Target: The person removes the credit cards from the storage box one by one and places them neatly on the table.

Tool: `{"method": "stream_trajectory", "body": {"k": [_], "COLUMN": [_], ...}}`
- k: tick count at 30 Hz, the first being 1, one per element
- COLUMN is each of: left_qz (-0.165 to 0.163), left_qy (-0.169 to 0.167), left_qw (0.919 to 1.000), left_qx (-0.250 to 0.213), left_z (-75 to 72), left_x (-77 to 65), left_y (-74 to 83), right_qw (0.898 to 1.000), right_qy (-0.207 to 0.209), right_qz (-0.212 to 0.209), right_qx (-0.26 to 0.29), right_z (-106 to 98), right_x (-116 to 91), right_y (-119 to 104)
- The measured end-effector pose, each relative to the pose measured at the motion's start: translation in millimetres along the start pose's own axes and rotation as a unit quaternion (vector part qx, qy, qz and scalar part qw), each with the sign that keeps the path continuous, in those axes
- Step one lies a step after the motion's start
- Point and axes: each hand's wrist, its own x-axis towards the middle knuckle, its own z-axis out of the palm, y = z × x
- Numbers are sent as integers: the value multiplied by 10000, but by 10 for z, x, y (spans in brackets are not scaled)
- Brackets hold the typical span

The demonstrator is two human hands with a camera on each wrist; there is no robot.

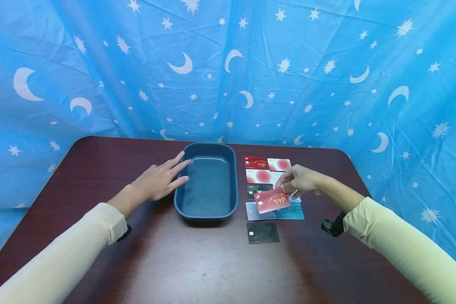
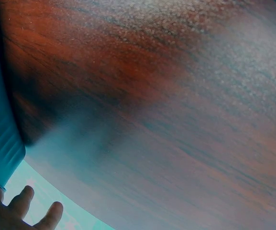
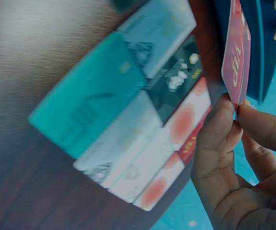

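Pinched between thumb and fingers of my right hand [image 1: 299, 179] is a red VIP card [image 1: 270, 201], raised over the laid-out cards. In the right wrist view that red card [image 3: 237, 57] stands nearly edge-on, gripped at one end by the right hand [image 3: 243, 167]. Below it lie two columns of cards: a teal card [image 1: 293, 212], a light blue card [image 1: 255, 212], a black card [image 1: 255, 191], white cards with red circles [image 1: 257, 176] and another red card [image 1: 255, 162]. My left hand [image 1: 161, 177] rests with spread fingers on the left rim of a dark blue tray [image 1: 207, 185].
A single black VIP card [image 1: 263, 233] lies on the brown table [image 1: 197, 266] in front of the two columns. Behind the table's far edge hangs a blue curtain [image 1: 220, 76] with stars and moons. A black strap [image 1: 333, 226] hangs at the right wrist.
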Motion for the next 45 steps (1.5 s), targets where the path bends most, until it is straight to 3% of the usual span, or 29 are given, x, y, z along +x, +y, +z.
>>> {"method": "stream_trajectory", "body": {"k": [14, 26, 34, 45], "left_qz": [-29, -13, 25, 22], "left_qy": [-47, -57, -46, -58], "left_qw": [10000, 10000, 10000, 10000], "left_qx": [12, 8, 15, 3], "left_z": [-11, -13, -15, -24], "left_x": [4, 3, 14, 7], "left_y": [22, 14, 15, 30], "right_qw": [9993, 9976, 9987, 9975], "right_qy": [-26, 245, 360, 495], "right_qz": [325, 583, 369, 504], "right_qx": [190, 297, 62, 76], "right_z": [104, 190, 244, 305], "right_x": [-228, -295, -346, -348], "right_y": [508, 823, 937, 981]}}
